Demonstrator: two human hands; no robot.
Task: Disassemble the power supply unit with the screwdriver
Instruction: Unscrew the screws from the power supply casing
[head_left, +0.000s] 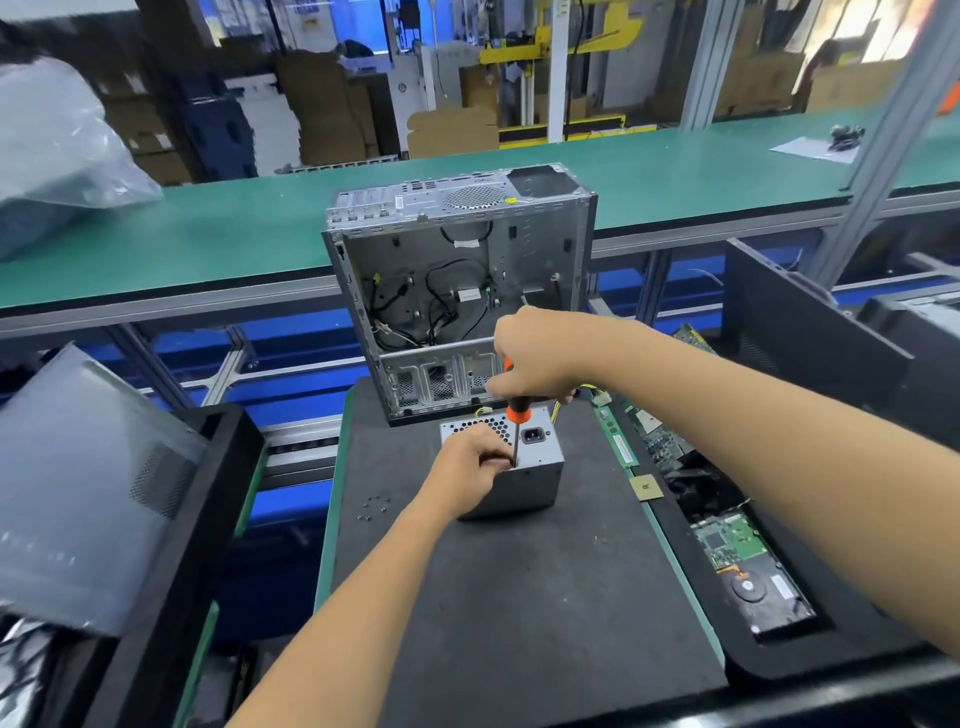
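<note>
At the far left a grey side panel (78, 488) wrapped in clear film leans in a black bin (208, 499). On the dark mat (519, 597) a small cluster of loose screws (373, 506) lies just left of the power supply unit (519, 478), which stands on the mat directly in front of the emptied computer case (457, 291). The left hand (470, 460) rests on the unit's top face, fingers curled and pinching the shaft near the tip of the screwdriver (515, 415). The right hand (540, 358) grips the orange-and-black handle from above, holding the tool upright. Further right, a memory stick (618, 436), a processor chip (645, 488), circuit boards (727, 540) and a hard drive (769, 592) lie in a black tray (779, 660).
</note>
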